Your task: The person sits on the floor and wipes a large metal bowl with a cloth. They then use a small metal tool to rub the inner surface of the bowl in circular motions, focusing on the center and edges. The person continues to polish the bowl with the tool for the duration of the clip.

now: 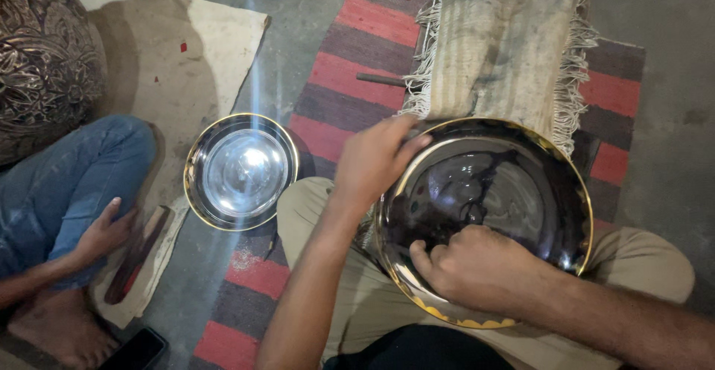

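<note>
though rim-gripped by both hands, dark bowl (514, 191) mouth tilted upward

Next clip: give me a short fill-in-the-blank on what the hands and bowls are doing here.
1. The left hand grips the large dark bowl by its ____.
2. The right hand, closed in a fist, rests ____ that bowl.
3. The smaller shiny bowl sits on the floor to the wearer's ____.
4. The rug under the work has grey and ____ stripes.

Missing words: rim; inside; left; red
</note>
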